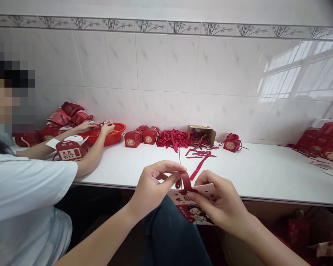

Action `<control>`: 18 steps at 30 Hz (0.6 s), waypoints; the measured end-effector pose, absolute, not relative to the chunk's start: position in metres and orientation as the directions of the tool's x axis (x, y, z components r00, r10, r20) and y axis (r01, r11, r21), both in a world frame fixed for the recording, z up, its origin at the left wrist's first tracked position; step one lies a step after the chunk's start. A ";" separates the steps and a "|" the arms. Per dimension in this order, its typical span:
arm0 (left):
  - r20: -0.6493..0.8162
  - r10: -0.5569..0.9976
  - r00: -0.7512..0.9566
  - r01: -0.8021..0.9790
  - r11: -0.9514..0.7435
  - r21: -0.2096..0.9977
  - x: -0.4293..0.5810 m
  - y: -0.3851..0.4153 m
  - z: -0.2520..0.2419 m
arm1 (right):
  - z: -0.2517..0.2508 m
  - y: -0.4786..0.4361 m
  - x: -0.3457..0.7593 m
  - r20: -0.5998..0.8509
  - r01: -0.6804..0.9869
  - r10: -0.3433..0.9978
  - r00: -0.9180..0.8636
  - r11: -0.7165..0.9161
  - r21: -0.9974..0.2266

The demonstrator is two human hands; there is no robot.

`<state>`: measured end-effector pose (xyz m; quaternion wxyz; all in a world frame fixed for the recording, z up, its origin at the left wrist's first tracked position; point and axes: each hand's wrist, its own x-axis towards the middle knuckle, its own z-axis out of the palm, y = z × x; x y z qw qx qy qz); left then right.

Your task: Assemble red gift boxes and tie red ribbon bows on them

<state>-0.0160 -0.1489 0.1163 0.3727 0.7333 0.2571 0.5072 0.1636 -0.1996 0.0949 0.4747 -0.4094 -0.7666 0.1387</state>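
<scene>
A red and cream printed gift box (192, 208), with a cartoon figure on its face, is held over my lap at the table's front edge. A dark red strap handle (186, 181) stands up in a bend from the box's top. My left hand (158, 183) is closed, pinching the strap between thumb and fingers. My right hand (220, 194) is closed round the top edge of the box, its thumb pressing by the strap's base. How far the strap is fixed to the box is hidden by my fingers.
A co-worker's hands (107, 127) work over a red basin (113, 135) at left, near an opened box (70, 149). Red ribbons (173, 138), loose straps (201, 152), a cardboard box (211, 135) and finished boxes (133, 138) line the wall. More red boxes (327, 142) are piled right.
</scene>
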 end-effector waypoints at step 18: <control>0.490 0.824 0.285 -0.012 -0.508 0.861 -0.027 -0.166 0.104 | 0.083 -0.214 0.155 0.780 0.653 0.542 -0.313 0.719 -0.237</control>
